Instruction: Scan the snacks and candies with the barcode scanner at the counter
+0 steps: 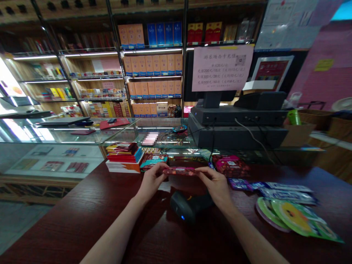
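A dark red snack packet [180, 171] is stretched between my two hands, seen nearly edge-on above the counter. My left hand [152, 179] pinches its left end; my right hand [216, 183] pinches the right end. Below it on the dark wooden counter lies a black barcode scanner [184, 206] with a small blue light, its handle partly behind my right hand. Beyond my left hand sit a teal-and-brown packet [155, 160] and a stack of boxes and packets [123, 157]. Another dark red and pink packet [230, 165] rests past my right hand.
Purple and blue wrapped bars [286, 191] and green rounded packages [295, 217] lie on the right. At the back stands a cash register [236, 126] with cables and a paper sign [222, 69]. A glass display case [55, 159] is at the left, shelves of boxes behind.
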Demonstrator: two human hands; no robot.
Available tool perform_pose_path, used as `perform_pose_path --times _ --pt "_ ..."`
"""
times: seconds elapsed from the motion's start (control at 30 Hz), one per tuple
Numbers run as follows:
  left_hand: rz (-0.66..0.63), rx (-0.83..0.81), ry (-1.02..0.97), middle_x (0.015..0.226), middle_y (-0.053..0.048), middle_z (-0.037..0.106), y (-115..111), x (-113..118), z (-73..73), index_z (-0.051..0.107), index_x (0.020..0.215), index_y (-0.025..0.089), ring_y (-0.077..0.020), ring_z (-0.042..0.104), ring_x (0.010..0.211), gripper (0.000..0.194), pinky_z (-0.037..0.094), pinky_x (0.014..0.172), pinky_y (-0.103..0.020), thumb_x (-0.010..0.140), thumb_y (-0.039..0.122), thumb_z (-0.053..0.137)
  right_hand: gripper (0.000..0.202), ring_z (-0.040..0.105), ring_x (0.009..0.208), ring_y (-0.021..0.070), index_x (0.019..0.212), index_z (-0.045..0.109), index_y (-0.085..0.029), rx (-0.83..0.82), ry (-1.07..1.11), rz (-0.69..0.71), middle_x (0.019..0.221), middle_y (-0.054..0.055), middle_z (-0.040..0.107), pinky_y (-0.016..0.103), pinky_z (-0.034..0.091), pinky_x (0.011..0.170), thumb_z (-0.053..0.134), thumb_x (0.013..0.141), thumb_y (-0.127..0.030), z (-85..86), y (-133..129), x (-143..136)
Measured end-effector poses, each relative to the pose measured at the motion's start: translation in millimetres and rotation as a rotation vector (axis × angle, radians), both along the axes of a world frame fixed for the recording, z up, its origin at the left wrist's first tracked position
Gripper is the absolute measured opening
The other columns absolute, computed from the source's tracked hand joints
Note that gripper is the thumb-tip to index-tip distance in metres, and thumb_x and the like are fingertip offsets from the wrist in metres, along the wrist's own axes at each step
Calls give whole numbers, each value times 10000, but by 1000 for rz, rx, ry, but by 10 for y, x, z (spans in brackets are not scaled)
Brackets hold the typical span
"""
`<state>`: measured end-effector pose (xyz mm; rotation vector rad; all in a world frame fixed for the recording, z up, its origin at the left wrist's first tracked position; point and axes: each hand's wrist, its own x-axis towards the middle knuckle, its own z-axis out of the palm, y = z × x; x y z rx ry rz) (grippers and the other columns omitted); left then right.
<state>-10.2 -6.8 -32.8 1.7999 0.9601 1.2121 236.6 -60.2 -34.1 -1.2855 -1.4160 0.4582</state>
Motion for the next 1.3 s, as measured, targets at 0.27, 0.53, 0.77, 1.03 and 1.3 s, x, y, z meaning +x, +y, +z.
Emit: perform_pose_path --times 0.27,0.53,0.77,1.03,1.3 --pt "-109 -150 -125 952 -53 727 52 1 7 634 1023 175 -193 691 865 327 563 742 -304 727 292 707 253 744 869 254 967 749 -228 -54 53 19 915 55 790 347 565 773 597 840 -385 70 -27 -15" --pt "-214 -220 -79 1305 -84 662 -34 -67 179 604 1294 158 -245 606 1215 564 470 1042 -404 742 189 497 297 739 982 276 1014 737 -204 -55 39 31 1091 104 764 415 587 879 573 803 -334 101 0 14" --pt "-101 -110 52 1501 -88 487 -105 -159 294 570 1371 219 -301 451 1379 540 356 1150 -469 850 358 584 348 509 1347 283 1144 702 -203 10 -166 86 1372 129 608 465 429 1119 553 838 -277 136 -9 26" --pt "27 248 347 1558 -89 358 -24 -258 245 364 1503 302 -275 277 1480 872 234 1225 -473 739 271 783 828 377 1432 334 1407 484 -243 19 -406 127 1515 144 439 528 360 1153 819 651 -285 95 139 -85" --pt "277 476 445 1534 -97 373 206 -490 111 374 1487 317 -264 366 1435 725 313 1190 -463 838 216 682 734 313 1466 308 1417 436 -246 159 -591 66 1551 148 382 522 343 1142 709 740 -163 201 323 -386"
